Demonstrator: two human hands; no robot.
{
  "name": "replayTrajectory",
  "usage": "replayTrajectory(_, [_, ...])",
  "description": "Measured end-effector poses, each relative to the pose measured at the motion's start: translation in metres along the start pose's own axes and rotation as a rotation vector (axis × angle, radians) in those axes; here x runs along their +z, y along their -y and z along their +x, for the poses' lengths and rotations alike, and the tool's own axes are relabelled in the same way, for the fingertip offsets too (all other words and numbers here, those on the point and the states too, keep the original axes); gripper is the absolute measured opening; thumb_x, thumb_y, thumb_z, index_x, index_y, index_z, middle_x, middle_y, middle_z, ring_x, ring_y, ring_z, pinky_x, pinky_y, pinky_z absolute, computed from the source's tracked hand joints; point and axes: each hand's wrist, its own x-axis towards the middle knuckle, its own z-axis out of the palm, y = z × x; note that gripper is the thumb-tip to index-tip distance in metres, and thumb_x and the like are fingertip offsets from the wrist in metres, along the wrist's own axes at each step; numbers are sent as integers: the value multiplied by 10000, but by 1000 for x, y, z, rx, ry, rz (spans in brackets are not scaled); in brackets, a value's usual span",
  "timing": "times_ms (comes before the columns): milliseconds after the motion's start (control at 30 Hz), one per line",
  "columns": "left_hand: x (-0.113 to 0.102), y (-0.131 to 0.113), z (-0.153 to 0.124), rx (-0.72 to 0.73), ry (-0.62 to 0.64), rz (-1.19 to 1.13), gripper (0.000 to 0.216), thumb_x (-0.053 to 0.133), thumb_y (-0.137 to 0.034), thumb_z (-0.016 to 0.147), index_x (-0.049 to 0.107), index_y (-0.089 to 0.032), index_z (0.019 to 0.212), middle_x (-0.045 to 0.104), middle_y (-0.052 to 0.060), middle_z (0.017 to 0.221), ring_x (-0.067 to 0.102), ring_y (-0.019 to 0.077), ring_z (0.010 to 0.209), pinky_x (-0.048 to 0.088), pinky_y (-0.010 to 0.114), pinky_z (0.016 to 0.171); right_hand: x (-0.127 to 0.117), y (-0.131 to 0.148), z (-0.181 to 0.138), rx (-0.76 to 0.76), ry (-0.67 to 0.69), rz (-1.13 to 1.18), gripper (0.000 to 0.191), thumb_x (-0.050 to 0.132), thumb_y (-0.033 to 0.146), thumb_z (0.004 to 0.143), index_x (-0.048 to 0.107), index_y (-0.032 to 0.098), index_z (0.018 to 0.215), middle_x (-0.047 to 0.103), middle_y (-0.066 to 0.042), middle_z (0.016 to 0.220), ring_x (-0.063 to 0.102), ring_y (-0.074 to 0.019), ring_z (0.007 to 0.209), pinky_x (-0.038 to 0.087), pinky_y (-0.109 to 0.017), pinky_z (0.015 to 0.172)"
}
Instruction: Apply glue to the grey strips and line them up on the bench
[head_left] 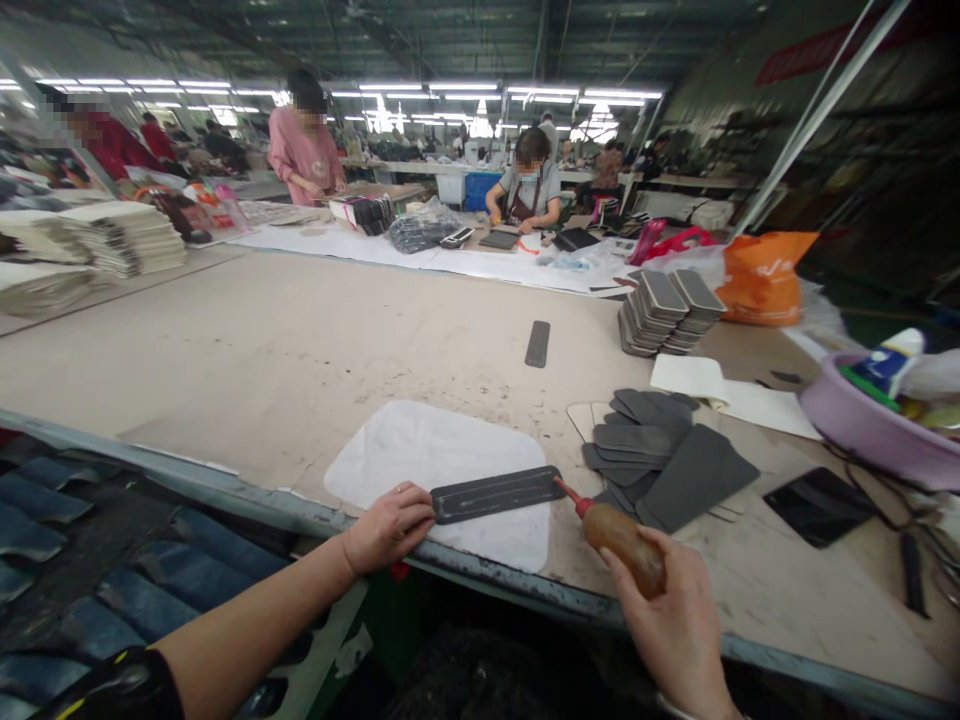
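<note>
My left hand pinches the left end of a dark grey rounded strip at the table's front edge. Thin glue-like lines run along the strip, which lies over a white sheet. In my right hand is a brownish squeeze bottle, fingers wrapped round it. Its red nozzle tip meets the strip's right end. Beyond the bottle, a loose pile of dark grey pieces is spread on the table. A single small grey strip lies farther back.
Stacked grey-topped pieces stand at the back right, beside an orange bag. A purple basin and a black phone-like slab are on the right. Pale stacks fill the far left. Across the table, a person works.
</note>
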Motion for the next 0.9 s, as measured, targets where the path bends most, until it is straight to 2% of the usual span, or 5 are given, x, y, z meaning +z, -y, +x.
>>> replayTrajectory(233, [-1, -1, 1, -1, 0, 7, 165, 455, -156, 882, 616, -162, 919, 559, 78, 899, 509, 161, 853, 456, 304, 775, 12, -3, 12, -18, 30, 22, 486, 552, 556, 786, 505, 153, 1054, 543, -103, 943, 514, -240, 874, 447, -384, 762])
replayTrajectory(533, [1, 0, 1, -2, -9, -2, 150, 467, -149, 879, 611, -159, 919, 560, 81, 903, 513, 163, 855, 458, 310, 776, -1, -9, -10, 34, 18, -8, 503, 575, 562, 771, 508, 161, 1067, 549, -100, 956, 523, -243, 889, 448, -381, 762])
replayTrajectory(700, [-1, -2, 1, -2, -1, -5, 154, 465, -147, 882, 614, -158, 921, 560, 80, 912, 511, 161, 867, 459, 309, 784, -3, 2, -20, 43, 27, 25, 470, 578, 535, 782, 502, 168, 1067, 540, -96, 954, 525, -243, 887, 454, -393, 767])
replayTrajectory(900, [1, -3, 1, -13, -16, 1, 139, 471, -149, 880, 603, -157, 920, 555, 74, 899, 510, 158, 863, 455, 304, 791, 1, 26, -27, 30, 105, 163, 382, 597, 431, 804, 486, 194, 1082, 530, -91, 986, 518, -240, 905, 464, -394, 769])
